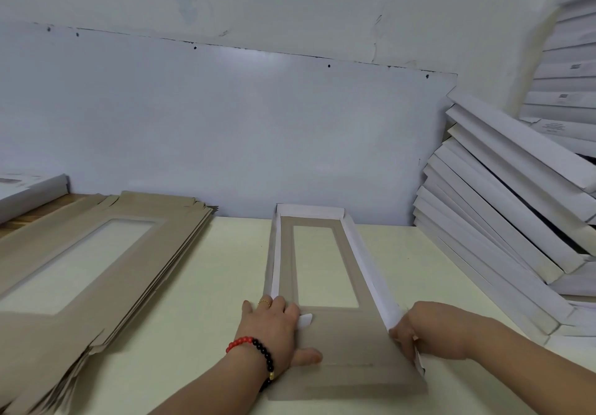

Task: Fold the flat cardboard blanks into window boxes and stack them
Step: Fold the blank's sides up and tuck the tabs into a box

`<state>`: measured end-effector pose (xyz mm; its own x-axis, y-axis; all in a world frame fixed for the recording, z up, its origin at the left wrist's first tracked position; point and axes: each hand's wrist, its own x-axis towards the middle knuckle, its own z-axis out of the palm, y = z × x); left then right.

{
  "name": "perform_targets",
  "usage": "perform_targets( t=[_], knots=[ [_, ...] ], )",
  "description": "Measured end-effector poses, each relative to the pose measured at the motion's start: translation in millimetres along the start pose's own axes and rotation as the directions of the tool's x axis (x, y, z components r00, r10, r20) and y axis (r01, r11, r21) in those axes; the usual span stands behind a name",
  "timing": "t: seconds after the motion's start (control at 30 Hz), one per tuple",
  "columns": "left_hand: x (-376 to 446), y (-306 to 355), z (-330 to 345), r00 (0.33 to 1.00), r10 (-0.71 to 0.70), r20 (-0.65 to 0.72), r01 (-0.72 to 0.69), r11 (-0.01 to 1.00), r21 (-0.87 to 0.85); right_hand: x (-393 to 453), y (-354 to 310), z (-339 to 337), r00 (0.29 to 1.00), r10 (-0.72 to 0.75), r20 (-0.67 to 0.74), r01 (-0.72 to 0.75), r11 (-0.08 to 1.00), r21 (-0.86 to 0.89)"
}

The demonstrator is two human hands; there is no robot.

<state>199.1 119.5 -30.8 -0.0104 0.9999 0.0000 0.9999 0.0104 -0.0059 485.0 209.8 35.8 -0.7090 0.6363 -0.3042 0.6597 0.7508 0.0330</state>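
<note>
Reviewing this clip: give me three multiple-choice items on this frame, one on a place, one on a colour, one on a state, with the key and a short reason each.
1. Where does the pile of flat blanks lie?
A. left of the half-folded box
B. right of it
C. on top of it

2. What colours are the beads of the bracelet on the left wrist?
A. green and white
B. red and black
C. all blue

3. How does the near end flap of the half-folded box stand?
A. raised like the far end
B. torn off
C. still flat on the table

Key: 1 A, the pile spreads over the table's left side, the finished boxes stand right. 2 B, red beads run into black ones. 3 C, it lies flat in front of the left hand and the right hand, while the side walls stand.
</note>
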Motion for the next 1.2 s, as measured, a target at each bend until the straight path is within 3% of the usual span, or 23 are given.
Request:
perform_targets(
  t=[0.33, 0.53, 0.63, 0.87, 1.07, 1.2],
  knots=[
    [0.2, 0.9, -3.2, 1.0, 0.002, 0.013, -0.003, 0.999, 0.043, 5.2, -7.5, -12.1, 0.99, 0.111, 0.089, -0.11, 0.994, -0.016],
    [1.4, 1.3, -2.5, 1.0, -0.025, -0.003, 0.025, 0.999, 0.035, 15.0, -24.2, -5.5, 0.986, 0.07, 0.154, -0.032, 0.972, -0.234],
    [1.0, 1.0, -1.1, 1.0, -0.026, -0.002, 0.026, 0.999, 0.021, 18.2, -23.0, -11.8, 0.979, 0.106, 0.172, -0.081, 0.986, -0.146],
    [0.0, 1.4, -0.8, 1.0, -0.016, 0.024, 0.016, 1.0, -0.001, 20.8, -13.0, -3.9, 0.994, 0.088, 0.066, -0.08, 0.991, -0.11],
    [-0.7, 1.5, -1.4, 0.999, 0.01, 0.038, -0.01, 1.0, -0.006, 10.9, -9.1, 13.9, 0.983, 0.119, -0.141, -0.109, 0.991, 0.079],
    [-2.4, -1.6, 0.0, 0.996, 0.086, 0.005, -0.086, 0.996, 0.038, 8.6, -11.1, 24.0, 0.971, 0.135, -0.196, -0.106, 0.983, 0.15]
  ],
)
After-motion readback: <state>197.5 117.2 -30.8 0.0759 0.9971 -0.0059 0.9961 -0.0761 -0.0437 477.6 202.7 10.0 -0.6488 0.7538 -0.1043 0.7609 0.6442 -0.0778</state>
